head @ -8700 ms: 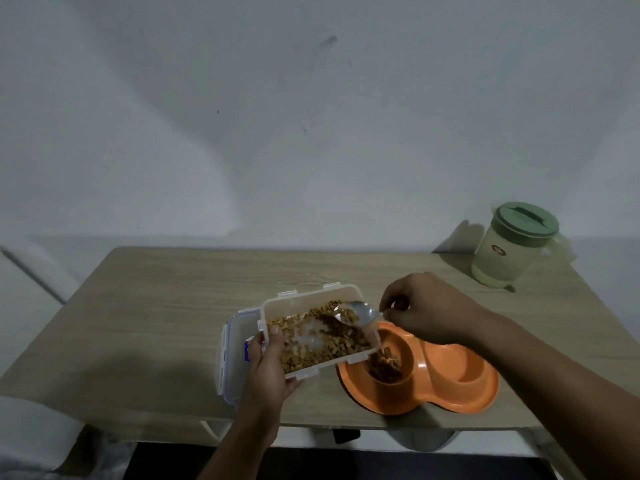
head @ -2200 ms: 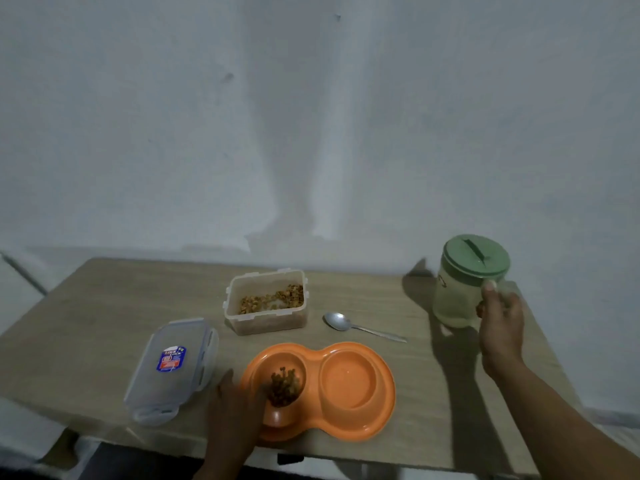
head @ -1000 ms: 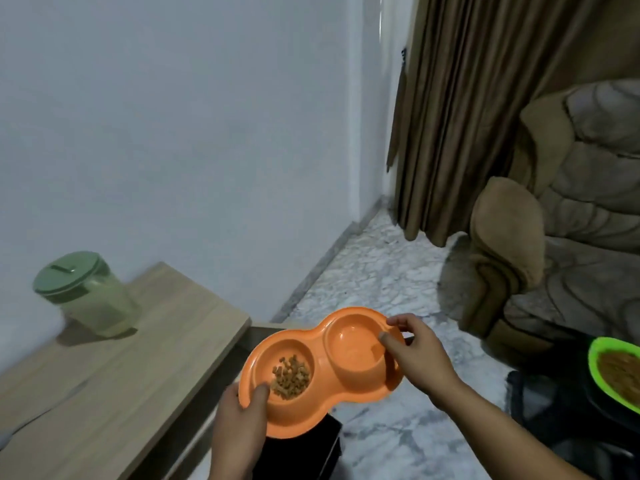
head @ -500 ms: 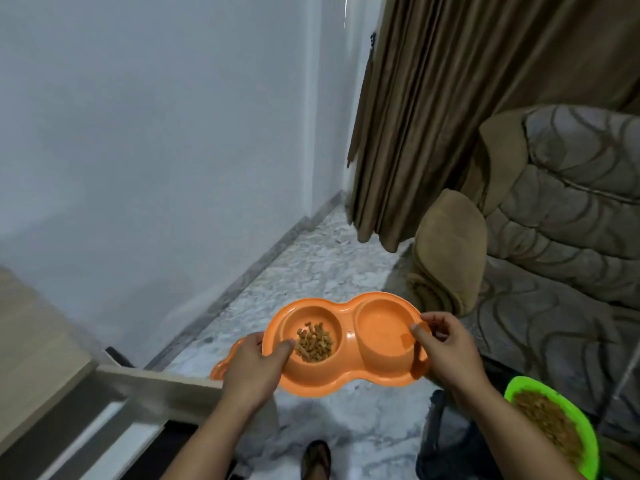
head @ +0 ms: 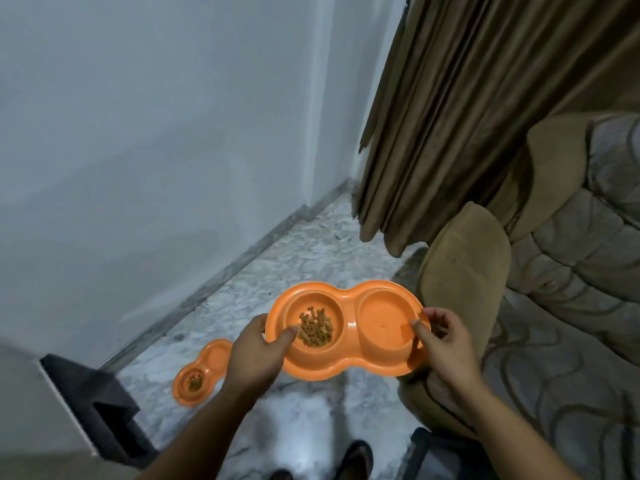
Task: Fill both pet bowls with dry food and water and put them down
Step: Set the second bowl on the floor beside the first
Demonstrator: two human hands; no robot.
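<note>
Orange double bowl held level over marble floor, left hand gripping kibble end, right hand gripping seemingly dry end; long axis left-right. Second bowl down-left, nearer left hand.

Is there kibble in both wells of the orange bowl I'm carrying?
No, the held orange bowl has kibble only in its left well; the right well shows none.

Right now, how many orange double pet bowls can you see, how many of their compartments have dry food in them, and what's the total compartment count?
Orange double bowls: 2, held bowl and floor bowl
Compartments with dry food: 2, one per bowl
Compartments without food: 2
Total compartments: 4
</note>
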